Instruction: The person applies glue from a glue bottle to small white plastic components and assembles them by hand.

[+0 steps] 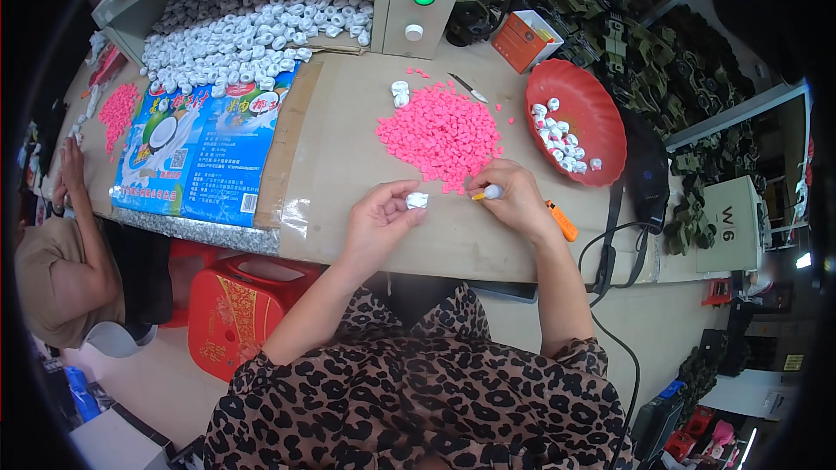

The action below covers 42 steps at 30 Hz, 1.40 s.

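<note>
My left hand (383, 216) pinches a small white moulded piece (417, 200) between thumb and fingertips. Close by on the right, my right hand (520, 202) is closed around a small white tube with a yellow tip (489, 192), which points toward the white piece without touching it. Just beyond both hands spreads a heap of small bright pink pieces (440, 135). Two white pieces (400, 93) stand at the heap's far left edge. A red scalloped bowl (544, 87) to the right holds several white pieces with pink parts on them.
A knife (468, 87) lies behind the heap, and an orange tool (562, 221) beside my right wrist. White and grey pieces (261, 35) fill a bin at the far left, behind blue printed cardboard (205, 157). Another person (74, 252) sits at the left.
</note>
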Available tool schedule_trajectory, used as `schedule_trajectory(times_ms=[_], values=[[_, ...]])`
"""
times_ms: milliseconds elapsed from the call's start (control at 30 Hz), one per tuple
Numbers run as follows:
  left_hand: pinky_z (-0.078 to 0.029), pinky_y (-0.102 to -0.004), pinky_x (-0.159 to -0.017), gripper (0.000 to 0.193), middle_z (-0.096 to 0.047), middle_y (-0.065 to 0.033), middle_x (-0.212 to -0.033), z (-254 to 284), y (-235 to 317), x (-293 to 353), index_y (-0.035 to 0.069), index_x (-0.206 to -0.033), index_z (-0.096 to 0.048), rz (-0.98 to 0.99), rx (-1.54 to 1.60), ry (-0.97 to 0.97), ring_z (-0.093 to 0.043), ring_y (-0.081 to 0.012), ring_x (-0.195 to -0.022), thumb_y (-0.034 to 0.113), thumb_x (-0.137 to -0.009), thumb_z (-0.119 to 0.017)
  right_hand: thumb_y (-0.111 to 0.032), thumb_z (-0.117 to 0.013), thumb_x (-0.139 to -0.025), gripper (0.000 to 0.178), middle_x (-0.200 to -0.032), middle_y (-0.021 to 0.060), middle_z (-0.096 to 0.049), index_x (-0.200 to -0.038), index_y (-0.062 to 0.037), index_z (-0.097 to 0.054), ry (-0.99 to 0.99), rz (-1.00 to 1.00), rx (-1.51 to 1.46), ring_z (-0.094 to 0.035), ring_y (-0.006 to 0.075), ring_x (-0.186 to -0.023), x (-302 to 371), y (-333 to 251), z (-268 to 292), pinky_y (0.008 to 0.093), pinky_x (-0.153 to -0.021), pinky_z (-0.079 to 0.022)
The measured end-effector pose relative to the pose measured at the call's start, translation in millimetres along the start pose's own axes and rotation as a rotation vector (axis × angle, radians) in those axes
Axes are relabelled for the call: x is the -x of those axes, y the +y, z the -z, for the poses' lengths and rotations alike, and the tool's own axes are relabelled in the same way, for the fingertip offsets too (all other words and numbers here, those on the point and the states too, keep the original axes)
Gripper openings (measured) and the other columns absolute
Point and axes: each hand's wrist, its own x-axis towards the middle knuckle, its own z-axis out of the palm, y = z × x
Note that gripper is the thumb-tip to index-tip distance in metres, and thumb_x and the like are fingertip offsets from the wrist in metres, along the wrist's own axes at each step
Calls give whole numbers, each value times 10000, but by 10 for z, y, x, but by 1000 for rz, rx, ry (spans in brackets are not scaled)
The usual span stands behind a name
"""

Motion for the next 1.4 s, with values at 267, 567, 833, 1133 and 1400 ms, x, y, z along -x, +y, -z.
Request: schedule_trajectory(times_ms=[267, 567, 833, 1133, 1400], values=[[-453, -225, -695, 291, -526, -57, -895, 51, -24, -17, -22, -1064, -481, -77, 31, -71, -540, -115, -765, -18, -777, -524, -48, -637, -700, 86, -744, 38, -590, -751, 6, -594, 232, -383, -758, -526, 87, -660, 189, -357, -309, 200, -593, -409], [-441, -225, -711, 249, -511, -59, -927, 64, 68, -12, -14, -1063, -490, -55, -90, -160, -528, -114, -793, 5, -816, -464, -30, -629, -705, 126, -751, 31, -567, -802, -4, -552, 101, -413, -1120, -529, 77, -698, 164, -554, -484, 200, -629, -428], [-427, -210, -682, 229, -500, -58, -920, 61, 87, -3, -26, -1035, -504, -44, -152, -189, -506, -98, -747, -13, -812, -453, -36, -639, -698, 135, -760, 38, -564, -778, -12, -533, 54, -431, -1108, -537, 83, -703, 129, -467, -465, 198, -622, -438], [-424, -208, -677, 227, -516, -59, -905, 84, 112, 0, -25, -1030, -510, 1, -185, -211, -503, -95, -731, -11, -810, -454, -63, -642, -706, 158, -756, 71, -591, -819, 23, -572, 112, -471, -1003, -559, 96, -707, 143, -508, -541, 199, -630, -459], [-436, -212, -681, 246, -525, -51, -897, 34, 99, 5, -21, -1038, -516, 27, -12, -135, -525, -95, -751, 6, -795, -498, -39, -617, -719, 125, -765, 71, -600, -821, 29, -589, 243, -362, -965, -561, 92, -696, 159, -556, -640, 196, -614, -450]])
